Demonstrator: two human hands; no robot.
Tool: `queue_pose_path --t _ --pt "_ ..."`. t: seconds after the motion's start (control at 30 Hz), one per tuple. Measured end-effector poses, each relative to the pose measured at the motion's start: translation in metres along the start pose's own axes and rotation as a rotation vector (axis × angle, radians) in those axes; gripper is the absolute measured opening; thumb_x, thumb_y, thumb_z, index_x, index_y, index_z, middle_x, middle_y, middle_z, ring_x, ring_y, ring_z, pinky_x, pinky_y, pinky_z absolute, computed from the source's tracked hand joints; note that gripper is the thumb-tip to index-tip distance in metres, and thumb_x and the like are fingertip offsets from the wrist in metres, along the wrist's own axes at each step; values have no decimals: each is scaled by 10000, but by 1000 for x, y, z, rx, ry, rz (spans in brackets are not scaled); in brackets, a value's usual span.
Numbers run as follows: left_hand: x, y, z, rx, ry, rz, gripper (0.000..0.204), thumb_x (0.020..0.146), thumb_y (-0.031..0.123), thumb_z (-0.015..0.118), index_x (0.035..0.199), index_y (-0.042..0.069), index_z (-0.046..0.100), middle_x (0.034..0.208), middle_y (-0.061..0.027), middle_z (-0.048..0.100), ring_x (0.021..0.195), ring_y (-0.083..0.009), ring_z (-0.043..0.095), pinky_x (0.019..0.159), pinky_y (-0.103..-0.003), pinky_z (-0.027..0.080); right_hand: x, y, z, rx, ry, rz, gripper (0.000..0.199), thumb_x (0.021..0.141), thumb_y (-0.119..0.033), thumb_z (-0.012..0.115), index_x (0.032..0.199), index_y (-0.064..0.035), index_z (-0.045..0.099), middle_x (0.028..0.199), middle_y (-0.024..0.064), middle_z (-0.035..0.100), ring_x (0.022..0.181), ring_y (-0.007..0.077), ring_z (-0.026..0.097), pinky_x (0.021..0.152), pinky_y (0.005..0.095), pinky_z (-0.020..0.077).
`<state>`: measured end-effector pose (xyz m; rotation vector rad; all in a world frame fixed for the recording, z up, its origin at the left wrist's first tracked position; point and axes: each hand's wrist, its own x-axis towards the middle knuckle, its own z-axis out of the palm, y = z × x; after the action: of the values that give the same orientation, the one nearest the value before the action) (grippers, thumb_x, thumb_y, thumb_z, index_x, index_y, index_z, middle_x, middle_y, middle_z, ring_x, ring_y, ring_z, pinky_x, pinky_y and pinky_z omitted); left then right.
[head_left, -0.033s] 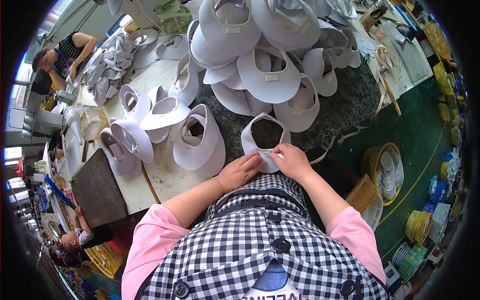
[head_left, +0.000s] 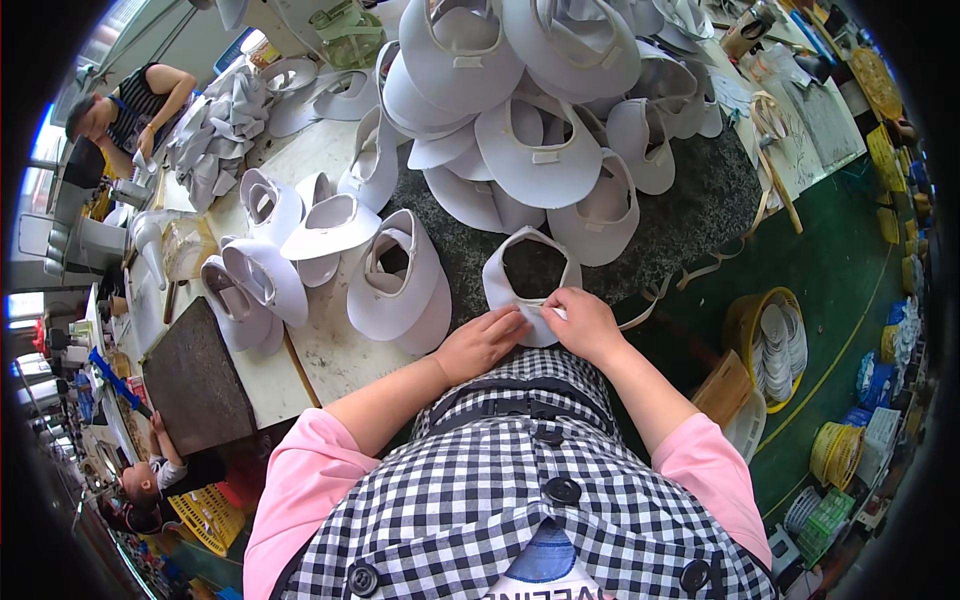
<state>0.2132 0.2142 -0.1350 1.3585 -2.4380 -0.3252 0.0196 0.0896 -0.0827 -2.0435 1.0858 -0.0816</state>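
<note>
Close in front of me at the table's near edge lies a white shoe upper (head_left: pixel 500 284), its oval opening showing the dark surface below. My left hand (head_left: pixel 484 345) holds its near left side, fingers bent over the material. On the opening's near rim, my right hand (head_left: pixel 587 325) pinches a small white tab (head_left: pixel 558 313) between thumb and forefinger. Part of the upper's near end is covered by my fingers. Just beyond it rises a big pile of white shoe uppers (head_left: pixel 538 165), several with a small light tab at the opening.
A dark speckled board (head_left: pixel 700 222) lies under the pile. More paired uppers (head_left: pixel 395 300) stand on the pale table at left, near grey fabric scraps (head_left: pixel 215 130). A yellow basket (head_left: pixel 745 325) of white pieces is on the green floor at right. Another person (head_left: pixel 150 105) sits far left.
</note>
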Motion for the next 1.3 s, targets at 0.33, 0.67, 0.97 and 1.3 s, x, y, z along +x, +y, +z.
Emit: queue_pose_path --t 0.33,0.67,0.97,1.3 --pt "7 3 -3 53 7 -32 523 788 143 546 1295 16 547 1423 -129 445 1281 -270 456 1072 -363 395 0 -6 -8 -122 -4 17 275 850 -326 647 889 -55 671 924 139 677 886 330 658 772 432 519" --pt "34 11 -19 68 -36 -141 523 798 159 567 1306 45 518 1234 -99 519 1095 -252 553 907 -386 473 -9 11 -6 -112 113 -34 234 828 -285 691 854 -54 663 881 120 652 826 333 646 724 418 516" --pt "70 26 -24 -335 8 -598 303 835 132 626 1125 50 596 1091 -142 559 927 -336 618 801 -426 520 -13 12 4 -38 189 -60 168 833 -222 673 888 -70 629 886 110 642 819 330 642 700 422 515" --pt "80 23 -24 -521 103 -809 192 801 188 666 920 39 648 936 -113 590 881 -322 625 757 -413 505 -8 10 19 -116 301 -11 135 773 -191 668 791 -91 579 759 105 636 723 342 635 617 434 503"
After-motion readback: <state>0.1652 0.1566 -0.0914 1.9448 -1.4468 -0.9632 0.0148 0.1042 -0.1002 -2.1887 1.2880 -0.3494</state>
